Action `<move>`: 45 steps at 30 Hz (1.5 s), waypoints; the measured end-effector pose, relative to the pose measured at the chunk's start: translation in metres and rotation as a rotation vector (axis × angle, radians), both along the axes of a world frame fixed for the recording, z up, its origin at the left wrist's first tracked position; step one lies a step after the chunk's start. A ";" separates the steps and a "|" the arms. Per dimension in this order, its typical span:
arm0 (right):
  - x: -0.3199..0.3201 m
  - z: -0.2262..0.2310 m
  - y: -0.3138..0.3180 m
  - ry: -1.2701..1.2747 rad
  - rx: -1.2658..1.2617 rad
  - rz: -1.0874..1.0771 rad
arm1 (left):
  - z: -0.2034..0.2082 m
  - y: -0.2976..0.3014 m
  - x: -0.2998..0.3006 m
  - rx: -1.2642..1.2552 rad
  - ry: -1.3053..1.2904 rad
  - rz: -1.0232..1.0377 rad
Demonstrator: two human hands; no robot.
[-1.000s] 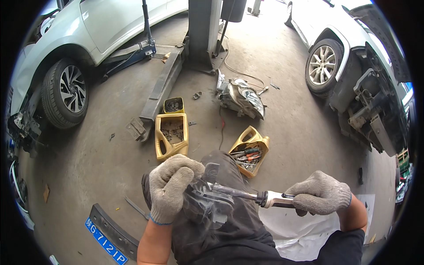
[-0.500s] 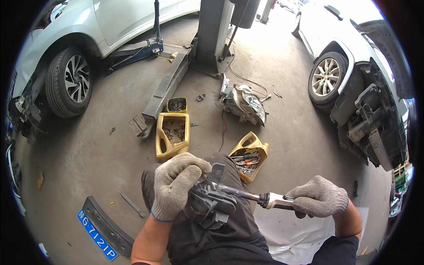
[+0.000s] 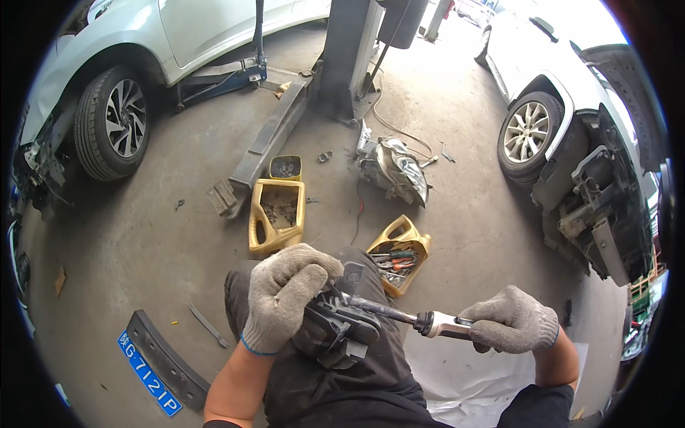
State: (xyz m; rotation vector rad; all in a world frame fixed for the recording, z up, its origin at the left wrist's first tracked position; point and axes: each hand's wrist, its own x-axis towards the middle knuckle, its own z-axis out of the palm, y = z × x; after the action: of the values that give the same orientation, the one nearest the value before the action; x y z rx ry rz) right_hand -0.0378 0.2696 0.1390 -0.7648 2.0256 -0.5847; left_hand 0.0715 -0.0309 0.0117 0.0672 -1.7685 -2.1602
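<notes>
A black plastic car part (image 3: 335, 322) with a flat tab sticking up rests over my lap. My left hand (image 3: 294, 291), in a grey knit glove, is closed on its upper left edge. In my right hand (image 3: 512, 321), also gloved, is a hand tool with a white-and-black handle (image 3: 444, 325), the thumb lying along its top. The tool's long metal shaft (image 3: 382, 309) points left to the upper side of the black part, beside my left fingers. Its tip is too hard to make out there, so I cannot tell exactly what it touches.
Ahead on the floor stand a cut-open yellow jug of tools (image 3: 399, 246), another yellow jug of small parts (image 3: 277, 239) and a headlamp (image 3: 396, 171). A licence plate on a black bracket (image 3: 168, 364) lies at left. White cars flank a lift post (image 3: 346, 60).
The view has shifted slightly. Both hands keep their hold, and the tool's shaft stays against the upper side of the black part with little visible movement.
</notes>
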 end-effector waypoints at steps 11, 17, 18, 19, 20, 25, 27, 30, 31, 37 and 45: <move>0.000 -0.003 0.002 0.011 -0.027 0.013 | -0.003 0.001 -0.002 0.009 0.021 0.008; 0.000 -0.003 0.002 0.009 -0.002 0.013 | -0.003 0.002 -0.001 0.008 0.015 0.015; 0.000 -0.003 0.003 0.009 0.000 0.016 | -0.003 0.002 -0.002 0.002 0.016 0.014; 0.000 -0.002 0.003 0.009 0.002 0.018 | -0.003 0.002 -0.002 0.004 0.014 0.013; 0.000 -0.002 0.004 0.009 0.004 0.020 | -0.002 0.002 -0.001 0.006 0.012 0.012; -0.002 -0.002 0.003 0.010 0.013 0.030 | -0.003 0.001 -0.001 0.004 0.012 0.013; -0.002 -0.002 0.003 0.012 0.011 0.030 | -0.002 0.002 -0.001 0.003 0.020 0.012; -0.002 -0.001 0.003 0.019 -0.001 0.037 | -0.003 0.001 -0.001 -0.009 0.017 0.016; -0.002 -0.002 0.003 0.019 -0.010 0.039 | -0.003 0.001 -0.001 -0.010 0.018 0.013; -0.002 0.000 0.002 0.014 0.007 0.038 | -0.002 0.001 -0.002 -0.020 0.018 0.012; -0.001 0.000 0.002 0.014 -0.001 0.030 | -0.004 0.002 -0.002 -0.001 0.033 0.012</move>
State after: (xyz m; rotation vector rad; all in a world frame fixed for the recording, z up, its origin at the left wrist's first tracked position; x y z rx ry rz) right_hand -0.0389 0.2715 0.1387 -0.7999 2.0233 -0.5648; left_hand 0.0695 -0.0294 0.0080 0.0414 -1.7463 -2.1401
